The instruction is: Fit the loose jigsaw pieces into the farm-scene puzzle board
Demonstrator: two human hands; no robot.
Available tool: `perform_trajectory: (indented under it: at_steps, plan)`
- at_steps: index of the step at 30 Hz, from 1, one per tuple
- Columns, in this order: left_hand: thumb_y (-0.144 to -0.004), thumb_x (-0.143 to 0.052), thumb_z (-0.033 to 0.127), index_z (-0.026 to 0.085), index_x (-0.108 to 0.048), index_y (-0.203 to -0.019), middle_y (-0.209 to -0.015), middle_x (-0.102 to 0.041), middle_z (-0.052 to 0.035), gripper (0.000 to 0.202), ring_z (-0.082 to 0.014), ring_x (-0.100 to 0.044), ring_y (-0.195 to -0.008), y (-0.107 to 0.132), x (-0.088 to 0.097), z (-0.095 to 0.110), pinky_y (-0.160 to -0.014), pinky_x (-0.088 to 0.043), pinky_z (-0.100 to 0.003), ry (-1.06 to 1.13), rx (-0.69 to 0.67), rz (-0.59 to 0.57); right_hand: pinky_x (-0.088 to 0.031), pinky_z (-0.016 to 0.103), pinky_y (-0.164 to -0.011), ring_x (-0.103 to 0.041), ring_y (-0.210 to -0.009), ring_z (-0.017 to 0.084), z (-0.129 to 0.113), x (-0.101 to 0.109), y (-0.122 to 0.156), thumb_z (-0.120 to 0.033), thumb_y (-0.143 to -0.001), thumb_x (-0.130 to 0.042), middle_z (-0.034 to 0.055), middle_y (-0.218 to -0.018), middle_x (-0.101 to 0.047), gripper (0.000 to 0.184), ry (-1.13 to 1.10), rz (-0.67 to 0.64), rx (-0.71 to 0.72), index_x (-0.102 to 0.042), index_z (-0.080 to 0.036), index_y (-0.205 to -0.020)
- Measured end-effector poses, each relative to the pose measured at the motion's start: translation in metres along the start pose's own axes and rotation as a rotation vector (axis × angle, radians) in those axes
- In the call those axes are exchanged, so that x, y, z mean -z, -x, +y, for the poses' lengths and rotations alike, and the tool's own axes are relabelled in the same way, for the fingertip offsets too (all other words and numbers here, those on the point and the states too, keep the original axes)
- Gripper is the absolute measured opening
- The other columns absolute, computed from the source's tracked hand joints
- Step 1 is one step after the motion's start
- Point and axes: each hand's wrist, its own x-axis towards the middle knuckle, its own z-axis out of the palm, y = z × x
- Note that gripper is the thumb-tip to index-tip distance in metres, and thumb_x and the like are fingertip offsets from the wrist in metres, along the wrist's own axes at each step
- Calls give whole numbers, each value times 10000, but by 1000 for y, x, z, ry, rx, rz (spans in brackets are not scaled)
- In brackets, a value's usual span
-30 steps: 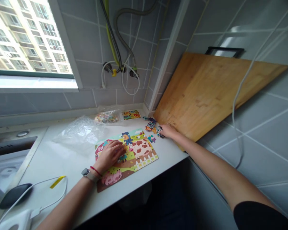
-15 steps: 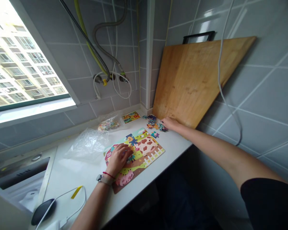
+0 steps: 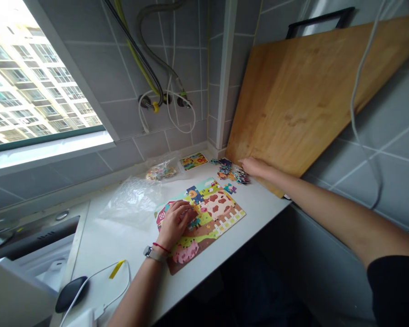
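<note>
A farm picture jigsaw puzzle (image 3: 221, 213) lies flat near the counter's front edge, showing a cow, a pig and a red barn. On its left half rests my left hand (image 3: 177, 221), fingers slightly bent and lying over the pieces, so what is under them is hidden. Dark blue pieces (image 3: 195, 194) sit at the puzzle's upper middle. My right hand (image 3: 254, 166) is at the foot of the wooden board, beside a stack of puzzle pieces (image 3: 240, 175); its fingers are curled and mostly hidden. One loose puzzle piece (image 3: 230, 188) lies between stack and puzzle.
A large wooden cutting board (image 3: 293, 100) leans against the tiled wall at right. Behind the puzzle are a crumpled clear plastic bag (image 3: 131, 197), a bag of pieces (image 3: 162, 171) and a picture card (image 3: 193, 161). A black oval object (image 3: 71, 294) and white cable (image 3: 124, 290) lie at front left.
The camera view has shifted, so the scene sits further right. My left hand stays on the puzzle. My right hand remains beside the stack, its fingers slightly raised toward the cutting board.
</note>
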Motion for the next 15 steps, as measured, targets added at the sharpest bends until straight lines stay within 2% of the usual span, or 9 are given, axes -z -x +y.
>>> perform_trajectory:
  at_steps: [2, 4, 6, 8, 10, 12, 15]
  plan:
    - [-1058, -502, 300, 229, -749, -1116, -1196, -740, -94, 264, -269, -653, -1194, 0, -1, -1, -1053, -550, -508, 11, 5, -12, -519, 424, -1071, -669, -1296, 336, 5, -6, 3, -305, -1059, -474, 200, -1436, -674, 473, -20, -1, 34, -603, -157, -1489]
    - [-1065, -496, 302, 231, -747, -1120, -1203, -737, -94, 266, -272, -648, -1200, 0, -1, -2, -1059, -544, -521, 19, 12, -19, -451, 425, -1163, -572, -1414, 343, 11, -11, 8, -413, -1023, -579, 207, -1556, -569, 611, -41, -16, 90, -513, -135, -1563]
    - [-1072, -489, 302, 229, -743, -1121, -1209, -734, -95, 268, -271, -645, -1205, 0, -1, -1, -1063, -543, -523, 23, 15, -20, -386, 397, -1223, -466, -1505, 338, 15, -15, 14, -467, -886, -774, 201, -1649, -455, 889, -60, -48, 154, -413, -125, -1623]
    - [-1074, -490, 303, 226, -739, -1128, -1215, -732, -95, 266, -272, -636, -1221, 0, 0, 1, -1075, -537, -522, 23, 8, -20, -356, 393, -1246, -400, -1547, 342, 15, -20, 16, -438, -729, -909, 206, -1690, -381, 1138, -80, -95, 213, -335, -114, -1656]
    - [-1074, -496, 307, 226, -736, -1135, -1215, -732, -94, 260, -275, -629, -1234, -1, 0, 3, -1087, -529, -527, 20, 1, -21, -367, 407, -1239, -393, -1547, 360, 11, -24, 13, -388, -632, -963, 222, -1696, -360, 1266, -82, -142, 246, -293, -100, -1668]
    - [-1073, -500, 309, 231, -735, -1136, -1209, -734, -93, 255, -280, -629, -1236, -1, 0, 5, -1087, -528, -535, 20, 1, -24, -429, 411, -1190, -476, -1487, 380, 4, -27, 5, -337, -604, -970, 238, -1662, -414, 1288, -62, -174, 251, -287, -93, -1668]
    - [-1073, -501, 304, 236, -736, -1128, -1219, -730, -93, 251, -282, -633, -1233, 0, 0, 6, -1083, -534, -535, 29, 16, -24, -531, 396, -1054, -650, -1292, 380, -3, -26, -12, -253, -647, -924, 219, -1504, -607, 1124, -19, -184, 241, -394, -124, -1629]
